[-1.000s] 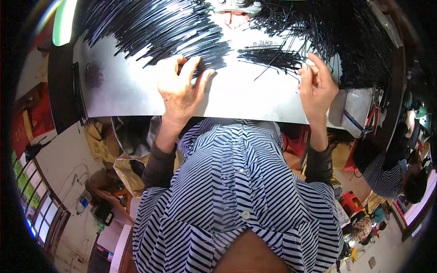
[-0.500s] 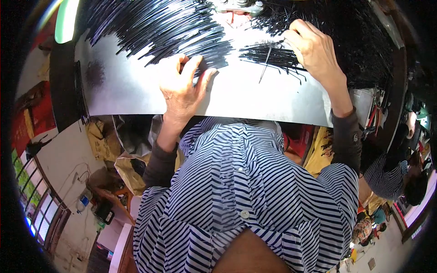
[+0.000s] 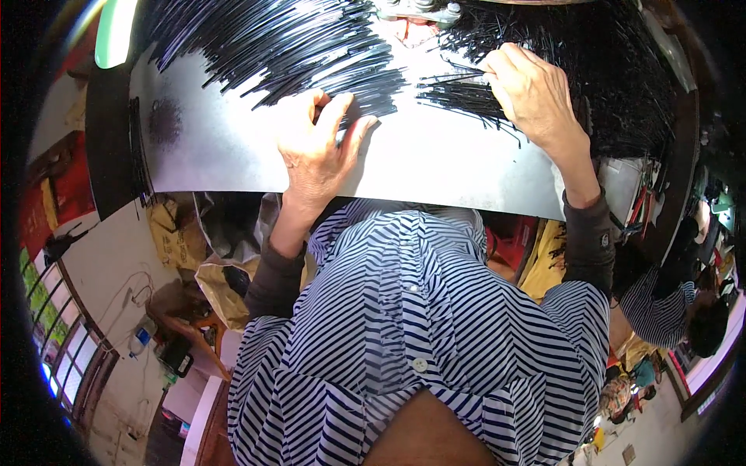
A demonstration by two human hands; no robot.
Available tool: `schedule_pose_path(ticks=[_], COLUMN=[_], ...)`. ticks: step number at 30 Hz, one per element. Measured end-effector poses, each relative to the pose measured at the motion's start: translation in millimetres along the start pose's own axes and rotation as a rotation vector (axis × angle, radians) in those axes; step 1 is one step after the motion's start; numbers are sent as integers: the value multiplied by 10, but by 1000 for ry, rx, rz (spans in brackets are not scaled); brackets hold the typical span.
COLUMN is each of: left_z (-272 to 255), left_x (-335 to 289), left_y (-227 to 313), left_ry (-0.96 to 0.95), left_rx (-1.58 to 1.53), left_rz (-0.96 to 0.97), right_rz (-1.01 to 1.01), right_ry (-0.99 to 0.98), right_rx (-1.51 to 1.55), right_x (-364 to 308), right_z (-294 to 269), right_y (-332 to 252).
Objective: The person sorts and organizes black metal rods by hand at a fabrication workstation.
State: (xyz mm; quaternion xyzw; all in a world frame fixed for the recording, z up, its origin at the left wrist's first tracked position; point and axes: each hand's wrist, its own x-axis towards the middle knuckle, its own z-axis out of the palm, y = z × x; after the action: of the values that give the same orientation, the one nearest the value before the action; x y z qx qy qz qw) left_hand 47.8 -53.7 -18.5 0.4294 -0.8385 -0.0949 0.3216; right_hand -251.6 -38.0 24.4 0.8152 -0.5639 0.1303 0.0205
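Head view: what's hard to see there?

"The far ends of the black rods [image 3: 311,58], mostly. The top edge cuts off that spread, and the left hand [image 3: 318,151] covers part of its near edge."

"Is that hand gripping?"

"Its fingers are curled, with the thumb standing apart from the forefinger. I can't tell whether it has hold of a rod."

"And the right hand [image 3: 536,97]?"

"Fingers bent, tips close together, over the right end of the small bundle [image 3: 458,97]. Its back hides some of the rod ends, so I can't tell what it holds, if anything."

"Which way do they lie?"

"The big spread slants up to the right, flatter near the left hand. The bundle runs mostly left to right, its right ends a little lower. Both lie on the pale table [image 3: 443,163]. The dark heap [image 3: 622,85] on the right is too murky to separate."
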Motion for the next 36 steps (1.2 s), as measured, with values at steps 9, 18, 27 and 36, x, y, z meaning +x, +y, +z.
schedule_pose_path(ticks=[9,18,27,36], left_z=[42,101,-289,-279], left_x=[426,701,345,101], left_y=[409,264,254,291], left_ry=[-20,-114,-21,29], left_rx=[-66,28,-19,-71], left_rz=[176,475,86,-20], right_rz=[-92,-73,82,167], right_ry=[41,156,242,184], right_rx=[89,119,154,219], right_x=[-29,-67,-78,14], right_z=[-122,-27,19,277], right_y=[-181,-187,-320,-545])
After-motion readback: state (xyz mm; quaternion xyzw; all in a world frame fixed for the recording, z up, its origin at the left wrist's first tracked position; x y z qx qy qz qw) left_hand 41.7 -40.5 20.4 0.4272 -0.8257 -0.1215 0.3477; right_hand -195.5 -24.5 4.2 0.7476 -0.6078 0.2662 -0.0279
